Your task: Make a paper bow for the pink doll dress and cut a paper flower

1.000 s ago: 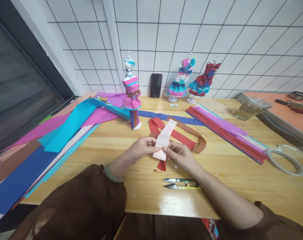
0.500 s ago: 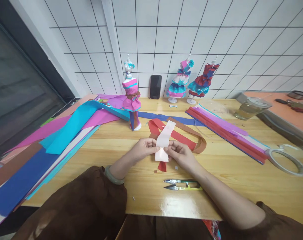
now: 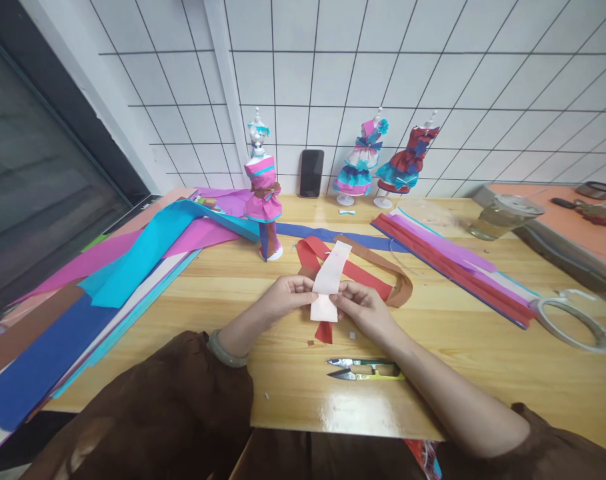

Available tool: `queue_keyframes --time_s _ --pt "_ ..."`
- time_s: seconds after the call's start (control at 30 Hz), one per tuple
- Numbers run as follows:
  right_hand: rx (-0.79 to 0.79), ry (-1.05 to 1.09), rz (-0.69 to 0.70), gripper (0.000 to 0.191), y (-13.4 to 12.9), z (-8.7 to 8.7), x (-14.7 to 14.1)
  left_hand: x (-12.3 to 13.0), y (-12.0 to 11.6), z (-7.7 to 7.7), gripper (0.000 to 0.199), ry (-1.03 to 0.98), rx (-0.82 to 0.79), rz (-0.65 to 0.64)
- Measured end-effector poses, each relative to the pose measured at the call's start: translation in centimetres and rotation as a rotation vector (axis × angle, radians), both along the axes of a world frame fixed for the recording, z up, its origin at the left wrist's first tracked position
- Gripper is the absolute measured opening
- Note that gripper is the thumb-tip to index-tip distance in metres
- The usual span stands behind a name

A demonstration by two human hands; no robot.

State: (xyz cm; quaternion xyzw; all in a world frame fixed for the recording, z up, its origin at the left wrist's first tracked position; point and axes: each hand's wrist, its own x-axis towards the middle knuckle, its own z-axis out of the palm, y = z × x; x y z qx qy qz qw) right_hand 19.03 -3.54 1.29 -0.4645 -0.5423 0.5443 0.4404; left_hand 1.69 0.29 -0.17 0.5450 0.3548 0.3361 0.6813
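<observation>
A pale pink, nearly white paper strip point(image 3: 329, 270) is pinched between my two hands above the table. My left hand point(image 3: 293, 297) grips its left edge with thumb and fingers, and my right hand point(image 3: 361, 305) grips the right edge level with it. The strip bends at the pinch; one end hangs toward me and the longer end slants away. Beneath it lie a red strip point(image 3: 367, 278) and a brown strip point(image 3: 405, 283) in loose loops. Thread snips point(image 3: 365, 370) with a yellow and green handle rest nearer me, just left of my right forearm.
Long coloured paper strips point(image 3: 133, 257) cover the left side. A small mannequin in a pink dress point(image 3: 263, 193) stands ahead, two more dressed mannequins point(image 3: 355, 167) farther right. A phone point(image 3: 311, 173) leans on the wall. Folded strips point(image 3: 457, 267), a tape roll point(image 3: 575, 325) and a cup point(image 3: 505, 215) are right.
Almost nothing differs. The near end of the pale strip has shifted very slightly, and both hands keep their pinch in the same place.
</observation>
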Motion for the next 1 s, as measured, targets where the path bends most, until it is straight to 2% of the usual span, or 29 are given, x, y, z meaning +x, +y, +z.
queue_keyframes --time_s 0.23,0.6,0.8,1.0 --pt "-0.02 0.078 0.015 0.02 0.2 -0.2 0.0 -0.2 0.1 0.0 0.021 -0.049 -0.065 -0.04" --pt "-0.046 0.106 0.026 0.02 0.5 -0.6 0.1 -0.1 -0.1 0.6 0.02 -0.082 -0.144 -0.013" --pt "-0.034 0.209 0.079 0.013 0.6 -1.1 0.5 -0.2 0.0 0.8 0.017 -0.206 -0.234 0.029" --pt "0.02 0.196 0.122 0.009 0.3 -0.5 0.6 -0.3 0.2 0.4 0.021 -0.227 -0.188 0.002"
